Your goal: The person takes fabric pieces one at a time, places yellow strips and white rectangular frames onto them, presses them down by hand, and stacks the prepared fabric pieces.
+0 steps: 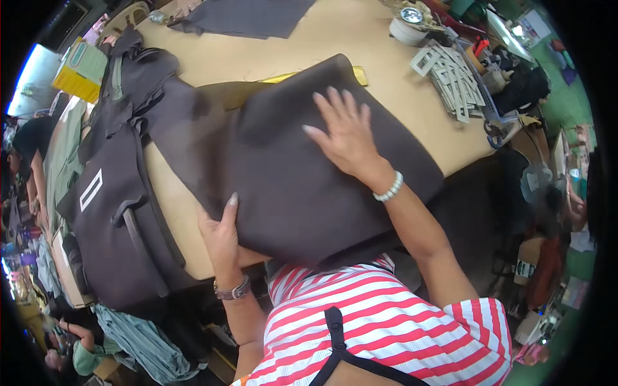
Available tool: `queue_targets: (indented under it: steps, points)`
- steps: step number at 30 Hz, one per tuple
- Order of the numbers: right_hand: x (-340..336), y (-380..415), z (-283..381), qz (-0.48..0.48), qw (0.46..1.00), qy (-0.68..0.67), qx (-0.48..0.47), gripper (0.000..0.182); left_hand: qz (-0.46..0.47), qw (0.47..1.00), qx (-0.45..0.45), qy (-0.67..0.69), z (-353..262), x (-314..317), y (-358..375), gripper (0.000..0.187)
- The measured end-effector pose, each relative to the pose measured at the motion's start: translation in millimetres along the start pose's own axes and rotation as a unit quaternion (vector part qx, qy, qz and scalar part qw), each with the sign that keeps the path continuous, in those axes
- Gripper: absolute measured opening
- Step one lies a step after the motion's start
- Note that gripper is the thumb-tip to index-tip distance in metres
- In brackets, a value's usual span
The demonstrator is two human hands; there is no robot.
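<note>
A large piece of dark grey-brown fabric (283, 186) lies across the table in front of me, its lower edge hanging over the front by my body. My right hand (347, 138) rests flat on top of it, fingers spread. At the fabric's lower left edge, my left hand (220, 235) grips it with the thumb above; the other fingers are mostly hidden underneath. A yellow strip (359, 76) shows from beneath the far edge. The fabric's left part is smeared by motion.
Left lies a dark garment piece (109, 238) with a white rectangle outline. Dark cloth (151, 67) is heaped behind it, near a yellow-green box (80, 69). Pale flat templates (450, 80) are piled at the right by a white round container (407, 31). Other people are at the far left.
</note>
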State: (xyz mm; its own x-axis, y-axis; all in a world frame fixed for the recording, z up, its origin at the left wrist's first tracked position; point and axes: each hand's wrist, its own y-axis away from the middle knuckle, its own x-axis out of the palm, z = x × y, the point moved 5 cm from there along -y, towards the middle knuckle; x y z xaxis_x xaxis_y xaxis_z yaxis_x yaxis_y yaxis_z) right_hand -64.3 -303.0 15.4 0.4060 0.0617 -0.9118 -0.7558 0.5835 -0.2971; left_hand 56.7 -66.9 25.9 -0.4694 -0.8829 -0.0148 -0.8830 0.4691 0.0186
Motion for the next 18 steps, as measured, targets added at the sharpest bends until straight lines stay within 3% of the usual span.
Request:
queue_targets:
  steps: [2, 6, 9, 12, 13, 15, 18]
  points:
    - [-6.6, 26.8, -16.7, 0.036, 0.998, 0.027, 0.041, 0.065, -0.005, 0.993, 0.056, -0.104, -4.8, -14.3, 0.7, 0.061]
    - [-31.9, 92.2, -10.8, 0.028, 0.986, 0.079, 0.145, 0.068, -0.061, 0.964, 0.073, -0.249, 4.1, -18.9, 15.7, 0.079]
    - [-46.8, 141.5, -4.9, 0.029, 0.976, 0.092, 0.196, 0.065, -0.071, 0.988, -0.043, -0.134, 0.8, -14.8, 25.7, 0.079]
    - [-65.6, 143.9, -11.8, 0.027, 0.975, 0.09, 0.201, 0.057, -0.069, 0.899, 0.144, -0.409, -8.4, -9.4, 37.0, 0.079]
    - [-72.4, 139.5, -13.2, 0.029, 0.976, 0.089, 0.198, 0.053, -0.045, 0.871, 0.17, -0.459, -13.0, -1.7, 38.9, 0.079]
    - [-84.5, 103.5, -16.0, -0.056, 0.988, 0.039, 0.137, 0.042, 0.001, 0.804, 0.214, -0.555, -31.0, 23.0, 42.2, 0.079]
    - [-72.4, 25.5, -23.8, -0.128, 0.992, -0.021, 0.011, 0.03, 0.2, 0.803, 0.277, -0.488, -28.4, 77.9, 44.4, 0.088]
